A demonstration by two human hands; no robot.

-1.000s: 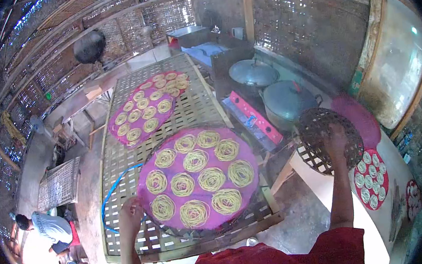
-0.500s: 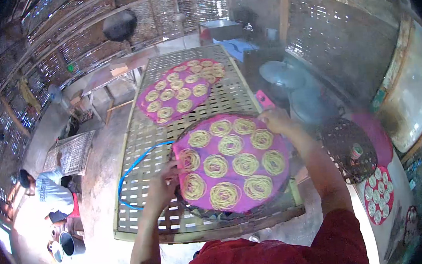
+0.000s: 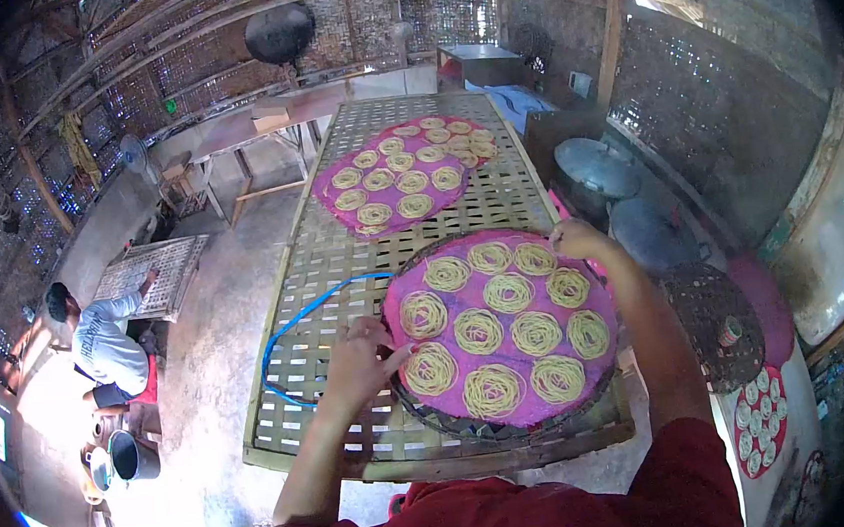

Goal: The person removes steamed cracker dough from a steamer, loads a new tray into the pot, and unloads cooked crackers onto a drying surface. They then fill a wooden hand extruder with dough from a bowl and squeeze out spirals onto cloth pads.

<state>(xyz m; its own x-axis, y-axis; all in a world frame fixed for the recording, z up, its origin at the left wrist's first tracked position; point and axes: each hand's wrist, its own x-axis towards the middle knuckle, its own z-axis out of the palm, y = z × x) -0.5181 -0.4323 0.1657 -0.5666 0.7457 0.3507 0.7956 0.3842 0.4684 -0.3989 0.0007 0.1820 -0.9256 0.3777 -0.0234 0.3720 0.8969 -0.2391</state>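
Observation:
A purple-pink cloth [image 3: 449, 339] lies on a round, dark-rimmed woven tray [image 3: 595, 401], bearing several coiled nests of pale yellow noodles [image 3: 508, 293]. My left hand [image 3: 355, 362] is at the cloth's left edge, thumb over it and fingers curled, pinching the edge. At the upper right, my right hand [image 3: 581, 240] is closed on the cloth's edge, its fingertips partly hidden. The tray rests at the near end of a long slatted bamboo rack [image 3: 295, 360].
Farther along the rack lies another noodle-covered pink cloth [image 3: 396, 200]. A blue hoop [image 3: 292, 323] is left of the tray. Large lidded pots [image 3: 596, 168] stand to the right. A person [image 3: 108, 341] sits at the far left near a bucket [image 3: 134, 457].
The view has shifted, so the rack and tray appear farther right. The cloth's left edge lies flatter on the tray. Both hands remain at the cloth's edges.

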